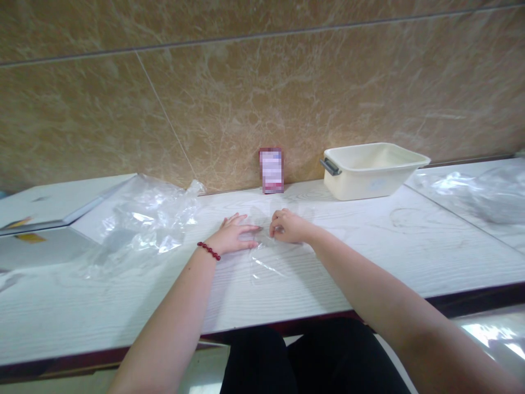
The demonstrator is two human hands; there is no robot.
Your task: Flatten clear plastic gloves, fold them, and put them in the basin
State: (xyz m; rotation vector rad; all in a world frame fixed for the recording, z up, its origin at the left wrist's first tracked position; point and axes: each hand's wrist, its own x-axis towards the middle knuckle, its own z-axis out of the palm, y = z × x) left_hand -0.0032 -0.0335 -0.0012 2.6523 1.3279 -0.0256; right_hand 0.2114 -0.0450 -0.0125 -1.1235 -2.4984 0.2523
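A thin, clear plastic bag or sheet (268, 262) lies flat on the pale wood-grain table (246, 306), in front of me. My left hand (238, 235), with a red bead bracelet at the wrist, rests on its left side, fingers spread. Just to the right, my right hand (287, 226) has its fingers curled together in a pinch at the plastic's upper part. The fingertips partly hide what is between them. The two hands are a short gap apart.
Crumpled clear plastic (151, 219) lies at the left, beside an open white box (53, 205). Against the marble wall stand a small card (272, 171) and a cream tub (365, 180) with a grey handle. More clear plastic (484, 191) is at the far right.
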